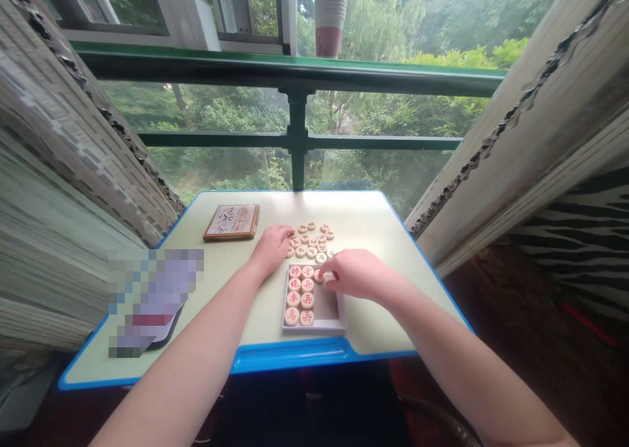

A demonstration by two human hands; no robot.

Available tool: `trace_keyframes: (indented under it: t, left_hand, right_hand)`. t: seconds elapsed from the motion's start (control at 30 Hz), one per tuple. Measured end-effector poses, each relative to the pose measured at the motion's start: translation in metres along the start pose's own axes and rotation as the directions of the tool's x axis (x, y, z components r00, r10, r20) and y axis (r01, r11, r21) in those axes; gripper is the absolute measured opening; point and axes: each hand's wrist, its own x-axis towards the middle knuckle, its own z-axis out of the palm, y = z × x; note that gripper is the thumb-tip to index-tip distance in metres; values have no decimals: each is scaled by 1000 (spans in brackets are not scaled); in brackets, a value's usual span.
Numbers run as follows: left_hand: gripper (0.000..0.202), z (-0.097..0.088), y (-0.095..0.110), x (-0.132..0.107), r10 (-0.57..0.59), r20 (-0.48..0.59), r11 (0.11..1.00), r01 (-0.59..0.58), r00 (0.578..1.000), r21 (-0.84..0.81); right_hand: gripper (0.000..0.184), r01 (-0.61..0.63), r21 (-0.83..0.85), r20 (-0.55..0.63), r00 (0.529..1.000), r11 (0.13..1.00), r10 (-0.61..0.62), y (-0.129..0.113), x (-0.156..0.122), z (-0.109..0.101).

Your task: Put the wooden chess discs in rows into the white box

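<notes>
My right hand [351, 273] is over a shallow white box [330, 306], thumb and fingers pinched on a Chinese chess piece [318, 276] at the top of the box's third column. Two columns of round pieces with red characters [307, 300] lie face up in the box, filling its left side. My left hand [275, 245] rests on the table at the left edge of a loose group of pieces [313, 242]. Its fingers are slightly bent and touch the nearest pieces; no piece shows clearly gripped there. My right hand partly hides the box's upper right corner.
The small folding table [211, 303] has a blue rim. A brown-edged box lid with Chinese writing [232, 221] lies at the back left. A phone, partly pixelated [160, 309], lies at the left. Curtains hang on both sides; a green railing [297, 139] stands behind.
</notes>
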Motion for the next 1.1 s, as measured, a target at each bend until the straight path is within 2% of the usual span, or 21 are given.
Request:
trace_keyframes:
  t: [0.1,0.23,0.5,0.57,0.63,0.77,1.1]
  left_hand:
    - [31,-1,1,0,-3,1,1000,3,1000,5]
    - [32,-1,1,-1,-2,-4,1000,2,1000,4]
    - [32,-1,0,-2,12,-4,1000,-12,1000,10]
    - [32,-1,0,-2,17,-8,1000,-17,1000,8]
    - [32,-1,0,-2,23,-5,1000,-23,1000,13]
    - [32,-1,-1,-3,24,0,1000,-24,1000,20]
    - [32,-1,-1,-3,30,1,999,-30,1000,25]
  right_hand:
    - [22,-8,15,-64,998,1000,9,0,-5,17]
    - [24,26,82,-151,988,996,-13,2,-4,23]
    - [18,40,166,-156,988,985,-14,5,-7,25]
    - [17,93,230,-165,985,969,-55,3,-11,22]
    - [18,192,283,-174,974,940,-146,-2,-16,19]
    - [18,355,280,-192,931,892,-311,-15,-21,18]
    - [18,379,242,-175,923,893,-344,-17,-16,26]
